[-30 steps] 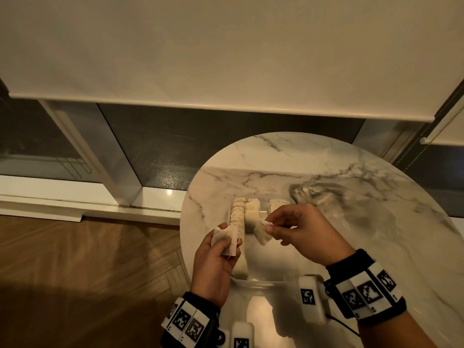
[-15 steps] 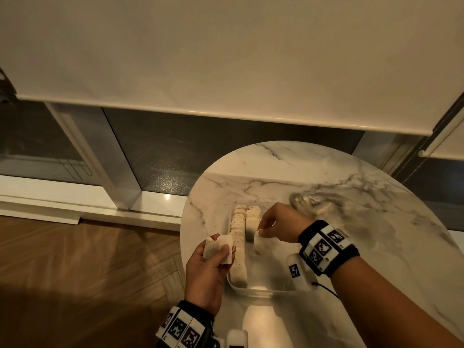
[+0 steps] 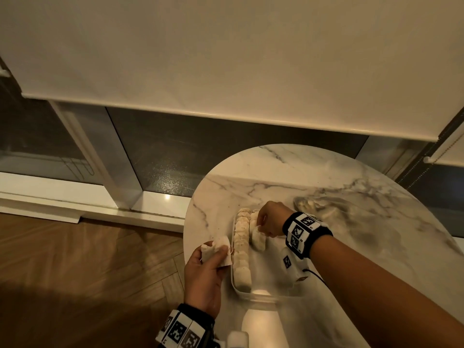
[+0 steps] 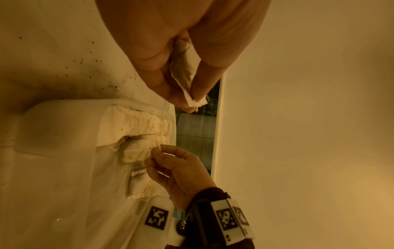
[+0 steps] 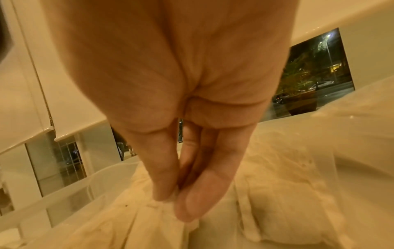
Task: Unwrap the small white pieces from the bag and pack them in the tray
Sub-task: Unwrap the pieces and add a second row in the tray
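Head view: round marble table [image 3: 326, 187] by a window with a roller blind [image 3: 226, 59] pulled low, wood floor [image 3: 88, 259] at left. A clear plastic tray [image 3: 236, 285] sits near the table's left edge. One full row of small white pieces [image 3: 241, 247] runs along its left side, a shorter second row beside it. The right hand [image 3: 272, 218] reaches into the tray's far end, fingers curled, pinching a white piece [image 3: 258, 238] at the near end of the second row. The left hand [image 3: 204, 275] hovers just left of the tray, gripping a crumpled white wrapper [image 3: 218, 252] between thumb and fingers. A clear bag [image 3: 324, 209] lies on the table beyond the right wrist, contents blurry. Marker bands on both wrists.

Left wrist view: left hand [image 4: 181, 50] thumb and fingers pinch the wrapper [image 4: 185, 75]. Below, tray [image 4: 53, 134] with white pieces [image 4: 138, 123] packed in rows; right hand [image 4: 177, 168] touches one with its fingertips.

Right wrist view: right hand [image 5: 170, 101] fingers and thumb pressed together, pinching the top of a white piece [image 5: 153, 212] inside the tray [image 5: 64, 198]. More pieces lie on both sides; picture slightly blurred.
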